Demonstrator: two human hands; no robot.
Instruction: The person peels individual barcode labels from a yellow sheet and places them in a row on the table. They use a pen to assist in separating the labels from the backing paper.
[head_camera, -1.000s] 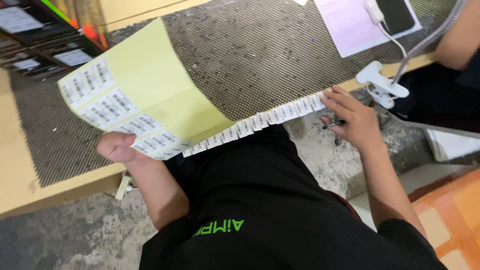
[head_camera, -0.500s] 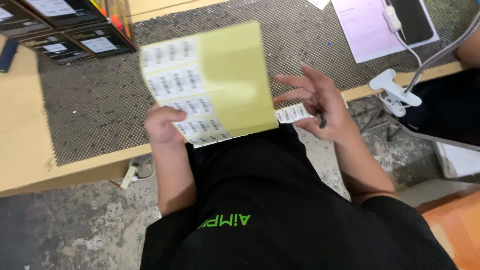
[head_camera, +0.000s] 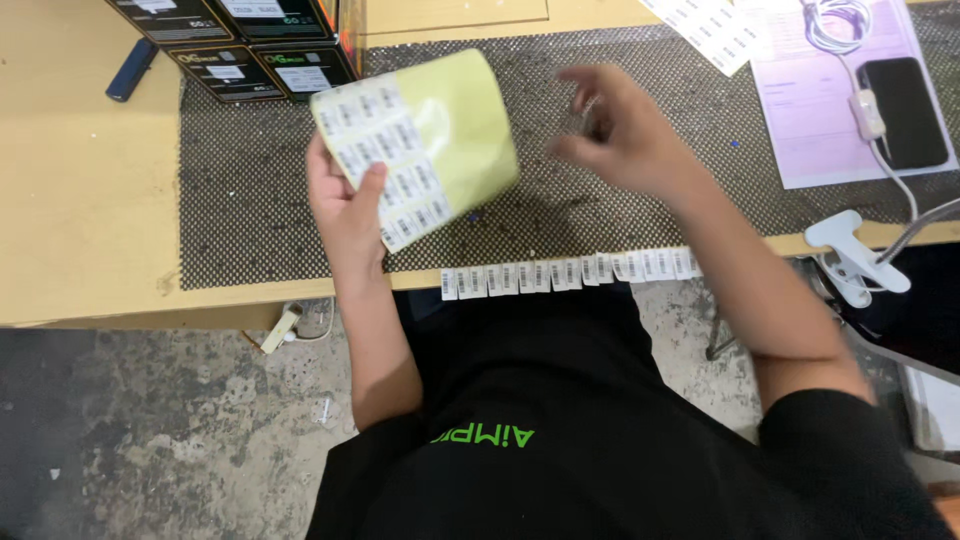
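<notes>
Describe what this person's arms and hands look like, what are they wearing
Both arms are bare from above the elbow down to the fingers. The left hand and right hand wear no gloves; the right one is motion-blurred, so rings cannot be ruled out. Short black sleeves belong to a black shirt with green lettering on the chest.

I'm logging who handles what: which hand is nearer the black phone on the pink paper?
Right. The right hand hovers over the mat, left of the phone; the left hand, holding the label sheet, is farther away.
</notes>
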